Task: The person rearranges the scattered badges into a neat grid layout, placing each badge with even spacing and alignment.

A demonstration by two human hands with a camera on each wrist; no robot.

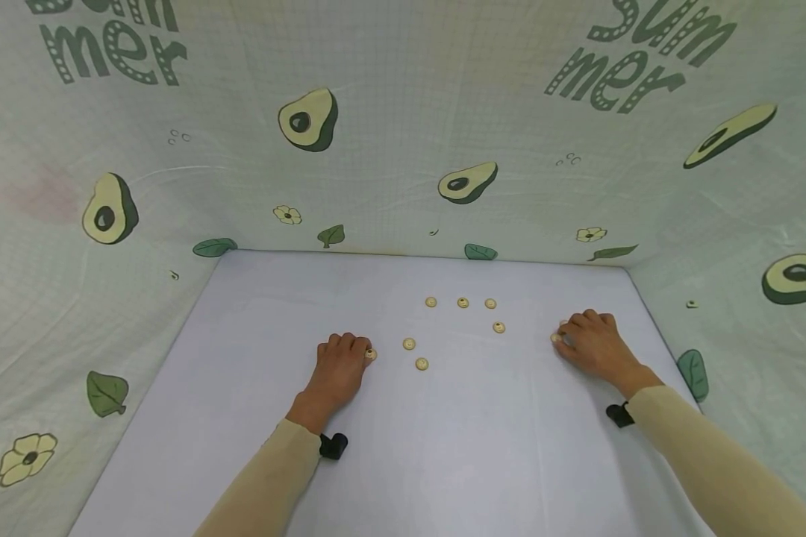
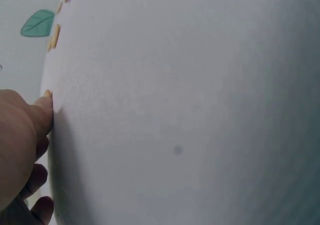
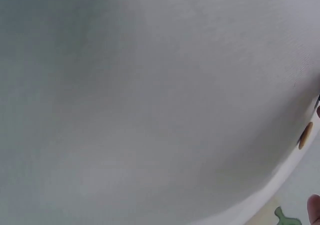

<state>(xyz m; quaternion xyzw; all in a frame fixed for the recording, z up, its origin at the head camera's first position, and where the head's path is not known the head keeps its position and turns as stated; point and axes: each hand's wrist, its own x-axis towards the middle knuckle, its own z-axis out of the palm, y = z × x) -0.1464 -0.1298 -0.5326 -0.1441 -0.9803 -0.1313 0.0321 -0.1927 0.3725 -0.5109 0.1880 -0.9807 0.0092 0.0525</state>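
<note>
Small round pale wooden discs with a mark on top lie on a white table. My left hand is left of the middle, fingers curled, pinching one disc at the thumb side. In the left wrist view the thumb is right at a disc's edge. My right hand reaches down at the right, its fingertips beside one disc; a second disc is partly hidden behind the fingers. The right wrist view has a disc close by the fingertips; I cannot tell whether they grip it.
Between the hands lie more discs: two near my left hand, a disc and a lower one, and several farther back, such as a disc. A printed cloth hangs behind and along both sides of the table.
</note>
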